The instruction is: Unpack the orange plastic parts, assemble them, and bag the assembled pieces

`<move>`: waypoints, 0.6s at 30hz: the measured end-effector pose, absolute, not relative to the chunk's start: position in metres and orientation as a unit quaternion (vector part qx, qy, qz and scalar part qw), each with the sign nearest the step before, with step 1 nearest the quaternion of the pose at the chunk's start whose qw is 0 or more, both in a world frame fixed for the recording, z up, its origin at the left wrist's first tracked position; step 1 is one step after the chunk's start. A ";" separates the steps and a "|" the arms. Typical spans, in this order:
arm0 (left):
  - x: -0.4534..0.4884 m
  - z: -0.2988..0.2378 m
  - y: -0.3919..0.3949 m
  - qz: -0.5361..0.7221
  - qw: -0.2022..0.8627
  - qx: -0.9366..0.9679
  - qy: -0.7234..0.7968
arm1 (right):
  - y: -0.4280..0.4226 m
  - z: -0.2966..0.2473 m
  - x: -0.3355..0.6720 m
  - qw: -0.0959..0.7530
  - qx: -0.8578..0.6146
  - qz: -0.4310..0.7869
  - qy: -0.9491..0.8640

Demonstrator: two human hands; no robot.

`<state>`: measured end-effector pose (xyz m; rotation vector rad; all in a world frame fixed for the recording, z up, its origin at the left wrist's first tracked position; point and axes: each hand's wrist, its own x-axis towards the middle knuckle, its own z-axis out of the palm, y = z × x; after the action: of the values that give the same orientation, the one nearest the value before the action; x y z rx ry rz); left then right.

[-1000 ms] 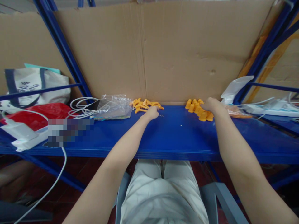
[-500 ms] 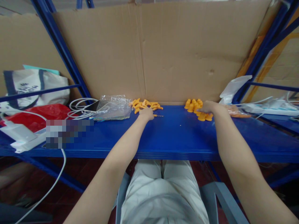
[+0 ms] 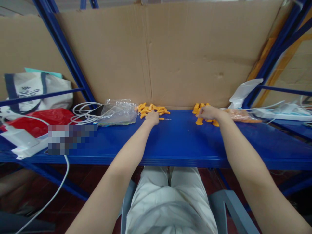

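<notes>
My left hand (image 3: 152,117) rests at the near edge of a pile of small orange curved plastic pieces (image 3: 148,109) at the back of the blue shelf (image 3: 170,143); its fingers are curled, and what they hold is hidden. A short metal spring (image 3: 165,119) lies just right of it. My right hand (image 3: 207,112) covers a group of orange cone-shaped plastic pieces (image 3: 198,109), fingers bent down over them; one such piece (image 3: 199,122) stands under its left side. Whether it grips any is hidden.
A clear plastic bag (image 3: 118,112) with a phone and white cables lies left of the pile. A red bag (image 3: 41,120), a tote bag (image 3: 31,89) and a white charger (image 3: 20,141) sit far left. A white bag (image 3: 245,91) and power strip (image 3: 280,114) are right. Cardboard backs the shelf.
My right hand has slid left across the orange cone pieces. My left hand has shifted slightly left toward the curved pieces.
</notes>
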<state>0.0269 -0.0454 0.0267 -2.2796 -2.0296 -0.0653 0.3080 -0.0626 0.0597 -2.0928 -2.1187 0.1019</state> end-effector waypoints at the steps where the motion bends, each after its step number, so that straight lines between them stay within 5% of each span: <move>1: 0.027 0.027 -0.046 -0.027 0.051 -0.742 -0.668 | -0.061 0.057 0.304 0.100 -0.690 0.034 -0.716; 13: 0.030 0.035 -0.053 -0.091 0.074 -0.715 -0.690 | -0.041 0.018 0.270 0.267 -0.634 0.058 -0.723; 18: 0.032 0.036 -0.055 -0.142 0.102 -0.723 -0.669 | -0.038 0.013 0.271 0.207 -0.641 0.060 -0.736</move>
<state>0.0323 -0.0547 0.0355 -2.1333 -1.9747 -0.4184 0.2715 -0.0379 0.0131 -1.7864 -2.0507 0.1681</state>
